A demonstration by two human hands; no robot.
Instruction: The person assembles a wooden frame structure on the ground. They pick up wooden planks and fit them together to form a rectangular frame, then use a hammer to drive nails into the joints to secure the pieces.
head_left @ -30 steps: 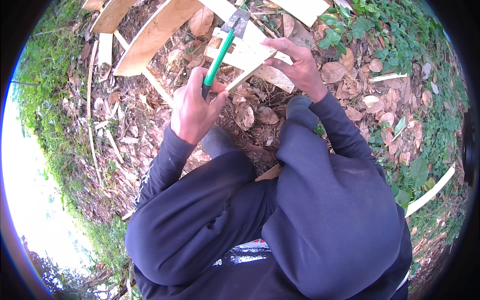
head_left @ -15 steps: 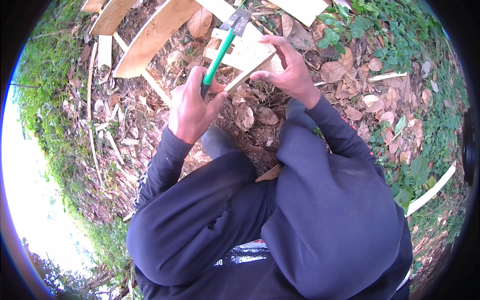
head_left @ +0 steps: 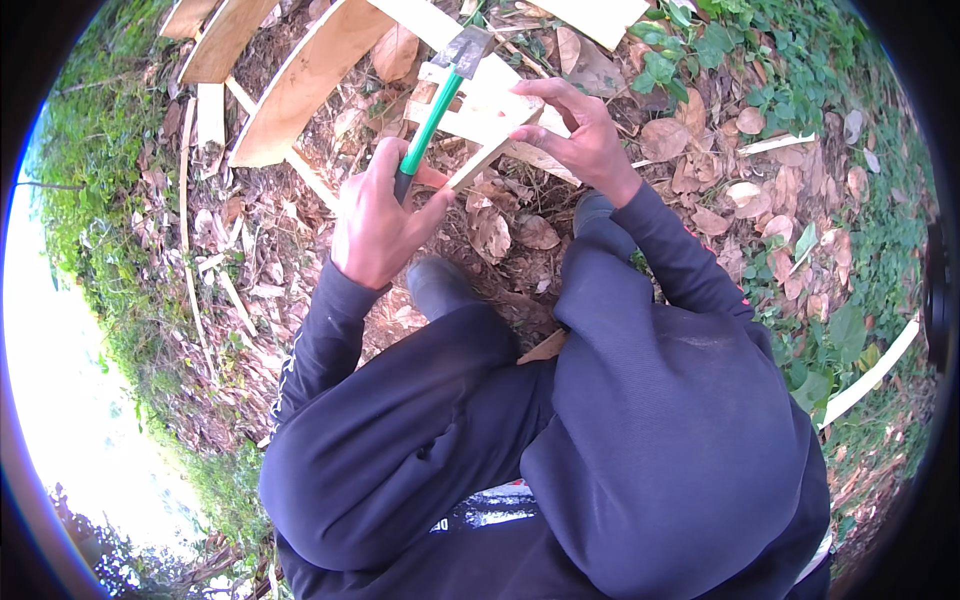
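My left hand (head_left: pixel 378 215) is closed round the black grip of a hammer (head_left: pixel 432 125) with a green handle. The hammer's grey metal head points up and away, above pale boards. The left thumb and a finger also touch the near end of a short wooden strip (head_left: pixel 484 162), which slants up to the right. My right hand (head_left: pixel 585 135) grips the far end of that strip between thumb and index finger. Beneath and beyond the strip lie pale wooden slats (head_left: pixel 455 122), crossing one another; the strip and hammer partly hide them.
Curved wooden panels (head_left: pixel 305 85) stand at the upper left, beside thin sticks. A pale board (head_left: pixel 600 18) lies at the far edge. Dry leaves (head_left: pixel 665 140) cover the ground, with green plants (head_left: pixel 850 60) on the right. My bent legs (head_left: pixel 660 430) and boots (head_left: pixel 440 288) are below my hands.
The hammer's head has shifted slightly left and down. My right hand and the strip's far end have turned a little, showing more of the slat beneath. Both hands keep their holds.
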